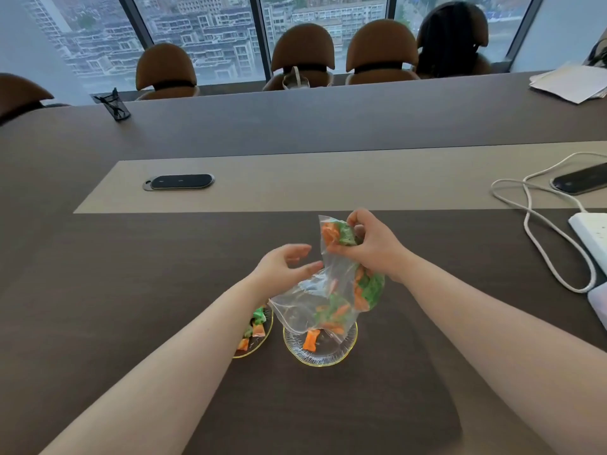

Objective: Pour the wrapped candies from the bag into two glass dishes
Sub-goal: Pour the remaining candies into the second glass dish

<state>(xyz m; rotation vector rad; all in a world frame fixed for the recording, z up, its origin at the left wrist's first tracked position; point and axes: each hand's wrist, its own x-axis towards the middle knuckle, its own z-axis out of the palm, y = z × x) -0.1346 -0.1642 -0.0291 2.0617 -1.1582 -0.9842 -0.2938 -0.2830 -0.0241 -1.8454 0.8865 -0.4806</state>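
- I see the right hand (368, 247) clenched around the upper, bunched part of the clear plastic bag (325, 290), fingers pinching the film with candies trapped inside the grip.
- The left hand (285, 262) is released, fingers spread and curved, fingertips just beside the bag's left side; I cannot tell whether they touch the film.
- The bag hangs tilted, its open mouth down and to the left, directly above the right glass dish (341, 354).
- Orange and green wrapped candies (368, 287) sit in the bag's right bulge and near its mouth.
- One orange candy (310, 339) lies at the bag's mouth, over the right glass dish.
- The left glass dish (262, 339) stands just beside the right one, partly hidden by my left forearm, and holds several orange and green candies.
- Both dishes sit toward the near edge of the dark table (131, 307), close to its middle.
- A white cable (538, 231) and power strip (591, 231) lie at the table's right edge.
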